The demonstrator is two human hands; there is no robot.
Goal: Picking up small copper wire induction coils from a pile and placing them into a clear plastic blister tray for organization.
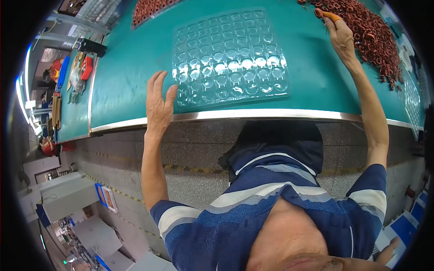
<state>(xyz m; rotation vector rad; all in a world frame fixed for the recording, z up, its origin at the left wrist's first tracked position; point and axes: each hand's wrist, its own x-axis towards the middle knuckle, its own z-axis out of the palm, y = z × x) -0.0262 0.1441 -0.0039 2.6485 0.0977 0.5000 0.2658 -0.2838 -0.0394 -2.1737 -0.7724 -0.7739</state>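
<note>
My left hand rests by the left edge of a clear plastic tray, its fingers apart and nothing in them. Rows of round pockets fill the tray, which lies flat on the green table; I see no parts in them. At the upper right, my right hand is at the edge of a heap of reddish-brown wire coils. Its fingertips pinch one small ring-shaped coil. Something orange, perhaps a finger cot, covers or lies along a finger.
A tray full of similar coils lies at the far left of the green tabletop. More clear plastic trays stand at the right edge. A black box and a red bin are on the left. A metal strip edges the table.
</note>
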